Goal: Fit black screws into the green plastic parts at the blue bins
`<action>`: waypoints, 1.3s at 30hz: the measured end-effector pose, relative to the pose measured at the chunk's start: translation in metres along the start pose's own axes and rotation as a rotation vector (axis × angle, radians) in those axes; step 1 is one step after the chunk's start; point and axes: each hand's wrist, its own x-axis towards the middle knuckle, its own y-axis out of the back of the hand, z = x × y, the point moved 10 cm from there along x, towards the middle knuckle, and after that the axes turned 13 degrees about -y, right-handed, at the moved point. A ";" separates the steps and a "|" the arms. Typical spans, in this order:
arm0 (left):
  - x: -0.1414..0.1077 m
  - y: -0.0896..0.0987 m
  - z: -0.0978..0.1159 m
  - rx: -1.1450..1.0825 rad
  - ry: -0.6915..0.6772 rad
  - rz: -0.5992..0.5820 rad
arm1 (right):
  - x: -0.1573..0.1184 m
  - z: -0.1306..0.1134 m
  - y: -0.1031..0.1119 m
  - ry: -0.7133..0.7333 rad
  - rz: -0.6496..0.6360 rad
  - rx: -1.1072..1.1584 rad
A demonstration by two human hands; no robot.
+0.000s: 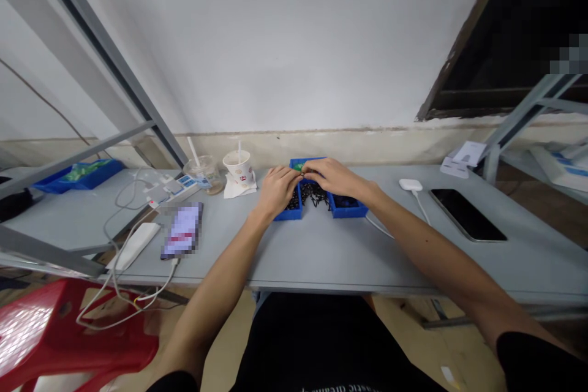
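A: What are the hands up to?

B: The left hand (278, 191) and right hand (337, 177) meet at the fingertips, bent as if pinching. I can't tell whether either grips a piece; anything there is too small to see.

A: And the step?

B: Fine handling of small parts, I'd judge. The next move seems to call for steady fingertips and little arm travel.

A: Where are the parts?

B: Small black pieces (316, 194) lie heaped between the left tray (288, 215) and right tray (350, 212), nearer the back edge of the worktop (316, 251) than its front.

A: Which way do they point?

B: The slim ones lie at mixed angles, with no shared long axis.

A: Further out?

B: A paper cup (239, 166) stands left, near the back edge; a black phone (468, 214) lies toward the right edge.
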 end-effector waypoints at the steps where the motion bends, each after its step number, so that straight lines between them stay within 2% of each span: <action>1: 0.000 0.000 0.000 0.000 -0.004 -0.001 | 0.000 0.000 0.000 -0.006 -0.002 -0.006; 9: 0.000 -0.002 0.004 -0.040 -0.058 -0.008 | 0.004 0.002 -0.012 -0.054 -0.005 -0.083; 16: 0.000 -0.003 0.002 -0.041 -0.065 -0.017 | 0.008 0.009 -0.016 -0.155 -0.016 0.093; 22: -0.001 -0.001 -0.011 0.006 0.018 -0.024 | 0.009 0.024 -0.020 -0.206 -0.033 0.056; 28: -0.013 -0.010 -0.036 0.113 0.170 -0.049 | 0.001 0.027 -0.057 -0.095 -0.213 -0.201; 31: -0.019 -0.008 -0.046 0.144 0.239 -0.017 | -0.002 0.027 -0.072 -0.053 -0.258 -0.265; 35: -0.020 -0.002 -0.046 0.137 0.267 0.029 | -0.004 0.028 -0.081 -0.037 -0.260 -0.330; 39: -0.016 -0.006 -0.040 0.134 0.251 -0.033 | -0.004 0.029 -0.085 -0.046 -0.258 -0.349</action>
